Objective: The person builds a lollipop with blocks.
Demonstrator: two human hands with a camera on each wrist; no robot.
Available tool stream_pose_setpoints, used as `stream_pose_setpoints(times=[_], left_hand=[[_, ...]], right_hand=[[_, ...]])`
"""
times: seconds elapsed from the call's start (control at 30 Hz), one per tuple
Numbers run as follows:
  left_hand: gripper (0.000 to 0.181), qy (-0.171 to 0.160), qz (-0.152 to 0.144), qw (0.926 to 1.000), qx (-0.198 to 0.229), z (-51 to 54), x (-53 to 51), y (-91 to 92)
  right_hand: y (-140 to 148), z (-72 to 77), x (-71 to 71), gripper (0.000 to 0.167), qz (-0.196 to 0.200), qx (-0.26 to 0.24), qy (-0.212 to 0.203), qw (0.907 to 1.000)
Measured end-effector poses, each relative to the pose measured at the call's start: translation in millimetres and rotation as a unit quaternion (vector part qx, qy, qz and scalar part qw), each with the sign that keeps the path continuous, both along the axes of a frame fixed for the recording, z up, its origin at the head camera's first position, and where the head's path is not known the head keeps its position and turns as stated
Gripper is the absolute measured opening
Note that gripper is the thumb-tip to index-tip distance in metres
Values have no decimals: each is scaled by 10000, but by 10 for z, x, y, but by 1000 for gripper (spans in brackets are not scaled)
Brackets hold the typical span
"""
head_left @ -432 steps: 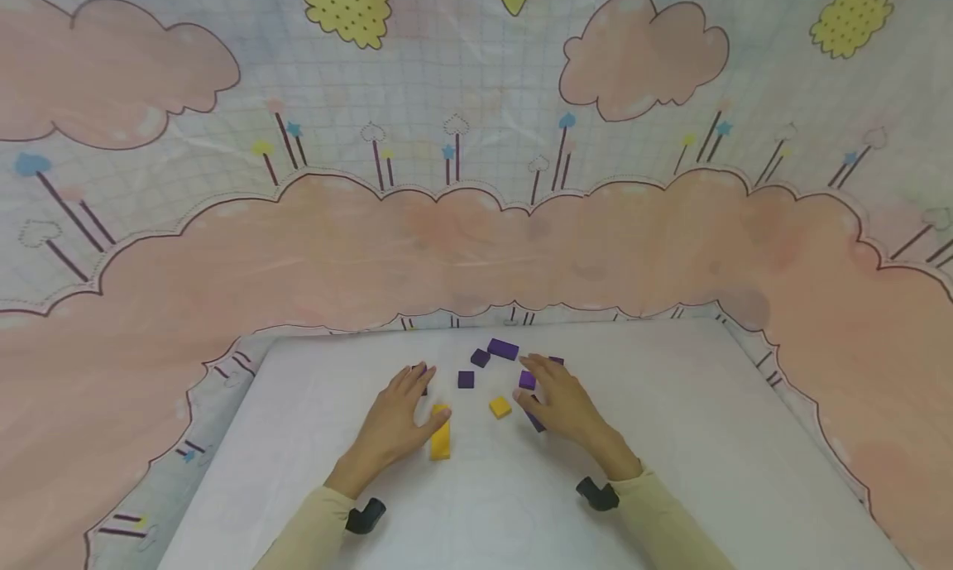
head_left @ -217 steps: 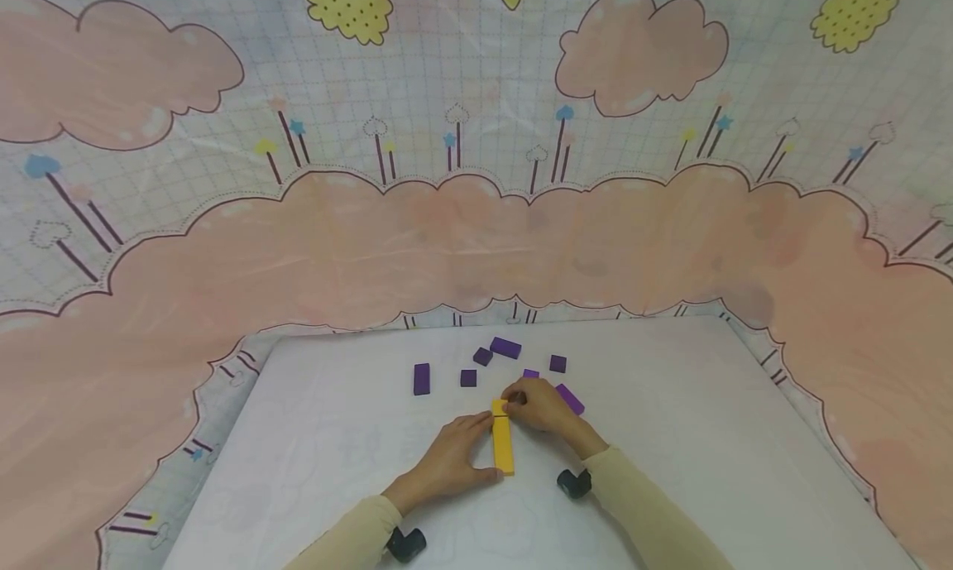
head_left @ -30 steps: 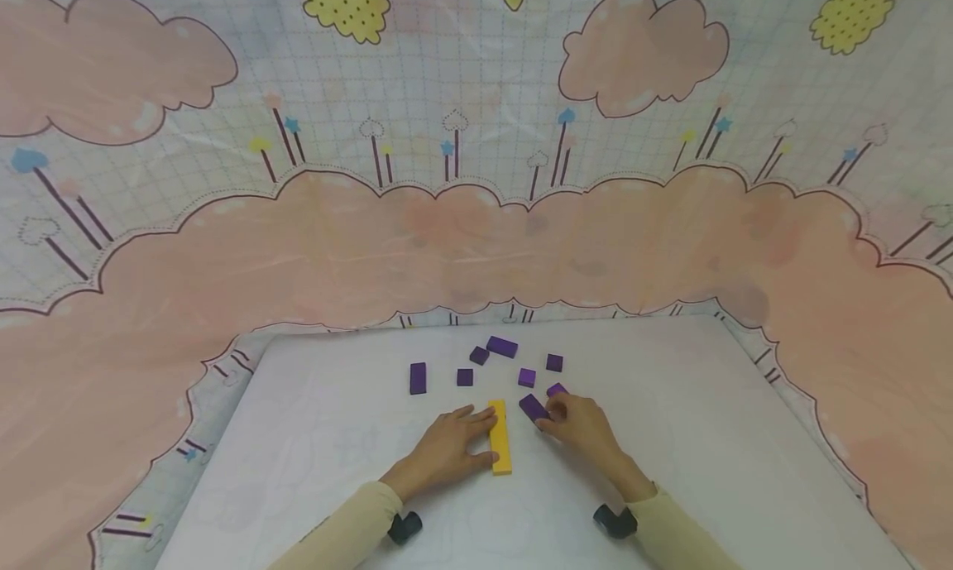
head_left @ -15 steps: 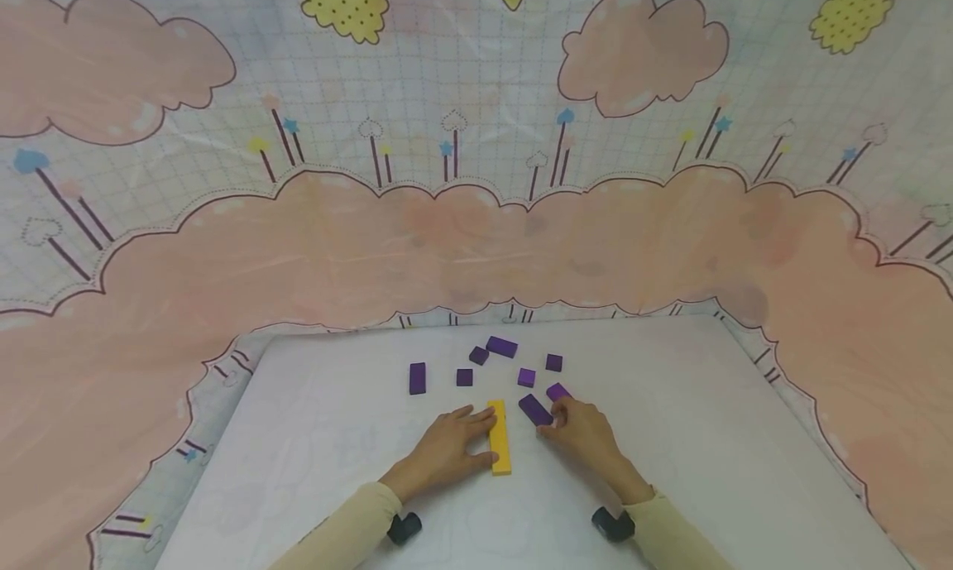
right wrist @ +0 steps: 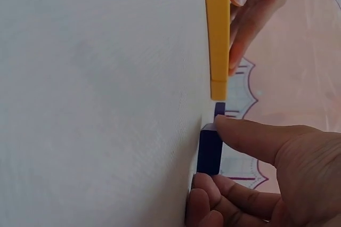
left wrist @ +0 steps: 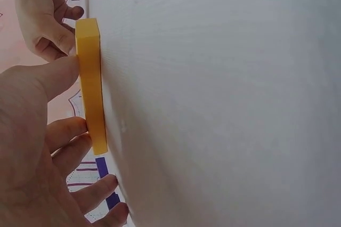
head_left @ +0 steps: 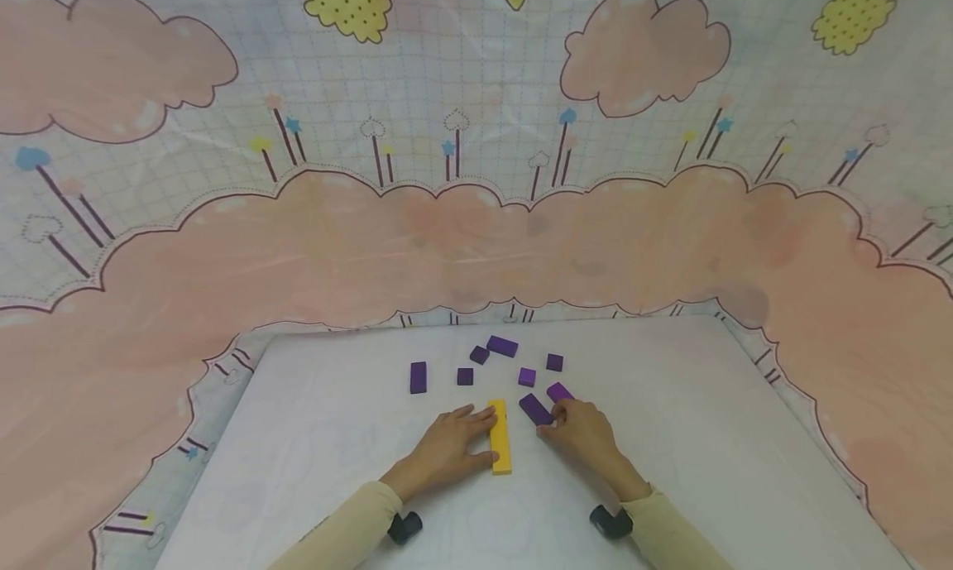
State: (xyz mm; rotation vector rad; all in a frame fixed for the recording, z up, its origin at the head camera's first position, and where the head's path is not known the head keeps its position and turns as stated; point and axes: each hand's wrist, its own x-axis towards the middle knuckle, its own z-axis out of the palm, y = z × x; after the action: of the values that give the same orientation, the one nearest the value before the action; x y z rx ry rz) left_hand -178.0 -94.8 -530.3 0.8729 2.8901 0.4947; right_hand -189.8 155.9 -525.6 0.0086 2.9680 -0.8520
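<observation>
A long yellow block and a small yellow block stand end to end as one bar (head_left: 500, 446) on the table; the seam shows in the right wrist view. Beside it, my left hand (head_left: 444, 450) rests thumb and fingertips along the bar's left side, fingers fairly straight. To the right, my right hand (head_left: 588, 438) pinches a dark purple oblong block (head_left: 535, 409), which lies slanted on the table. In the right wrist view, its thumb touches one end of that purple block (right wrist: 210, 151) and its fingers the other. Just behind lies another purple block (head_left: 559, 391), partly covered by the hand.
Beyond the hands lie purple cubes (head_left: 527, 377) and oblong blocks (head_left: 419, 377), several in all, spread over the far half of the white table (head_left: 335, 438). A patterned cloth (head_left: 476, 247) with clouds hangs behind the table.
The yellow pieces, apart at first, came together under both hands. My right hand then moved to the slanted purple block. Over the last second both hands have barely moved.
</observation>
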Motion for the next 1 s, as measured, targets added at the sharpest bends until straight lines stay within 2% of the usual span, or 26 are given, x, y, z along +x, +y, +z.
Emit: stream_pose_setpoints(times=[0.33,0.7,1.0], left_hand=[[63,-135,107,9998,75,-47,0,-14],[62,-62,35,9999,140,30,-13,-2],[63,-117,13,9999,46,4,-34,-21]], right_hand=[[-21,-32,6,34,-51,-122,68,9999],[-36,-18,-29,32,-97,55,91,9999],[-34,22,-25,28,-150,-9,25,9999]])
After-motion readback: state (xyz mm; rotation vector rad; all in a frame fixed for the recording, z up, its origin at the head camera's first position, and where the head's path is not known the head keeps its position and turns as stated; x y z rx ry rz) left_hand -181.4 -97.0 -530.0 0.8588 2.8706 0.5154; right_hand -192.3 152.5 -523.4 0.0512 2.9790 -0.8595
